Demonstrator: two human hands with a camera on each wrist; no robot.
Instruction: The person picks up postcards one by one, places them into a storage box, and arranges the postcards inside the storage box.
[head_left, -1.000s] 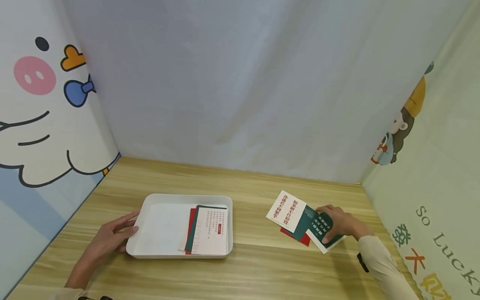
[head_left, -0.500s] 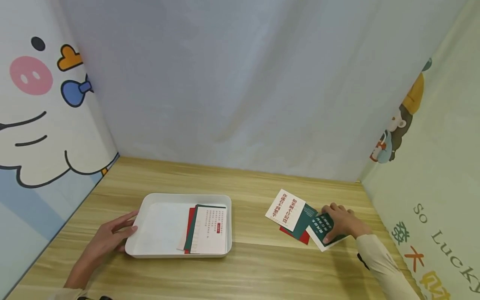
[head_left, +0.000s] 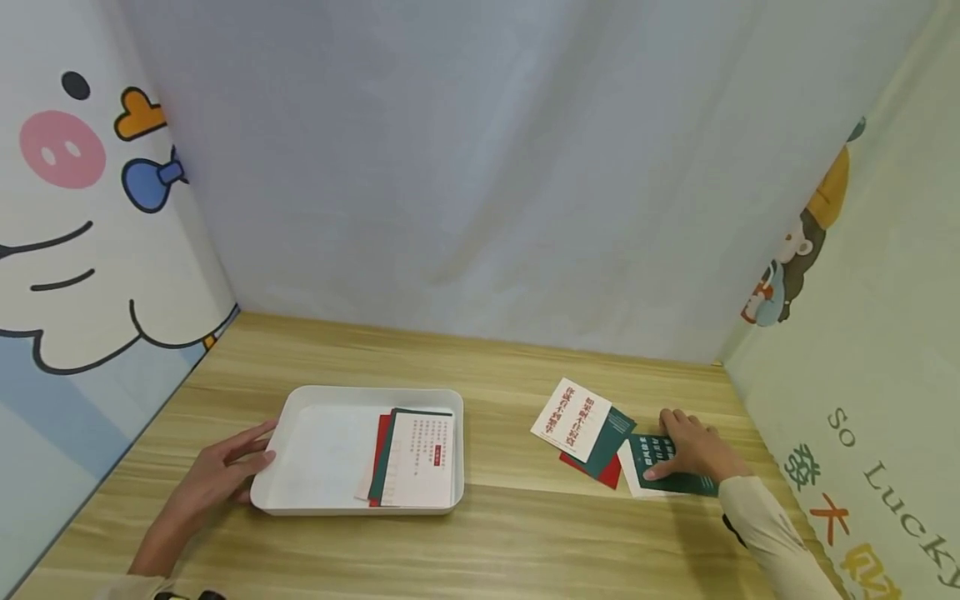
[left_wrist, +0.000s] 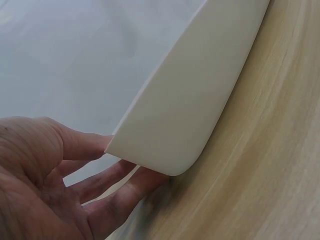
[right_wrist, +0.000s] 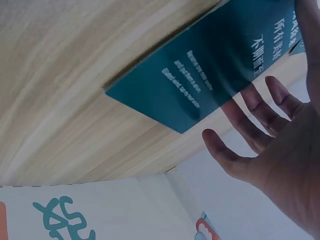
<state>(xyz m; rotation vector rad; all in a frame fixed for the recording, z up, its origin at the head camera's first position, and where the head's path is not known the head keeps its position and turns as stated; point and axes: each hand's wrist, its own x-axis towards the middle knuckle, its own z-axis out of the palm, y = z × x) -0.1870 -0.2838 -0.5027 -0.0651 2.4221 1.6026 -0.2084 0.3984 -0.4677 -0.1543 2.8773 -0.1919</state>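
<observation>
My left hand (head_left: 217, 471) grips the left side of a white plastic tray (head_left: 318, 450); in the left wrist view the thumb lies at the rim and other fingers reach under the corner. Several printed cards (head_left: 423, 462) overlap at the tray's right end, a pale one on top. On the right, my right hand (head_left: 693, 450) holds a dark green card (head_left: 693, 483) with white lettering between thumb and fingers. A white card (head_left: 633, 477) shows partly from beneath it. The right wrist view shows the green card (right_wrist: 150, 92) close over the table, fingertips at its edge.
Left of the right hand, a white card with red characters (head_left: 572, 421), a green card (head_left: 611, 446) and a red card (head_left: 610, 477) overlap on the wooden table (head_left: 495, 533). A grey curtain (head_left: 480, 167) stands behind, with printed panels at both sides.
The green card under the right hand has turned and shifted slightly right, now lying more level, apart from most of the neighbouring pile. The left hand and tray stay put.
</observation>
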